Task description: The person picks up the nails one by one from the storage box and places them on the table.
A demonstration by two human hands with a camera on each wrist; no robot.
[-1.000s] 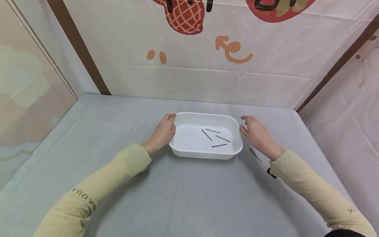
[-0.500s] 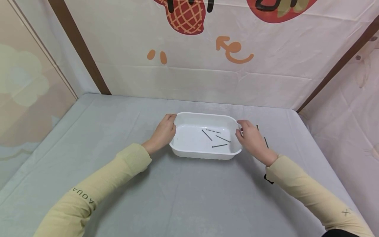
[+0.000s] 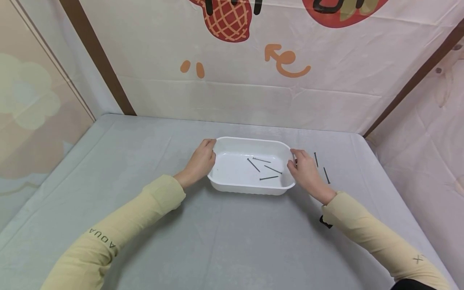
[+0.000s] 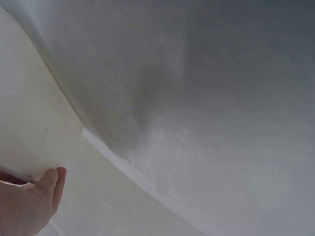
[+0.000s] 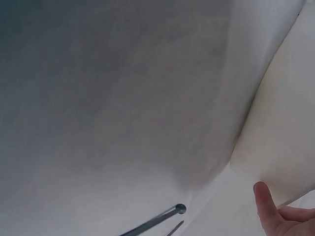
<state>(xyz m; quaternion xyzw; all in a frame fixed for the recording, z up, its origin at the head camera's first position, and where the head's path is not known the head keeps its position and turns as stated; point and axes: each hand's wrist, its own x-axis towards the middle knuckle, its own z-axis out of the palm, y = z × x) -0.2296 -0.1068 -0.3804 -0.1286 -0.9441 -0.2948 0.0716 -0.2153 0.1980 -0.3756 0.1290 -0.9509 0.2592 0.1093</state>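
On my feed the right grip now pinches the right end of the white tray; a second ago its index finger stood off the rim. The left grip holds the left end, as before. Four nails lie inside. Two loose nails rest on the table to the right; only my right-wrist view clearly shows one's round head.

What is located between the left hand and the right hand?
The white tray, holding four nails, lies between the left hand and the right hand, as the head view shows.
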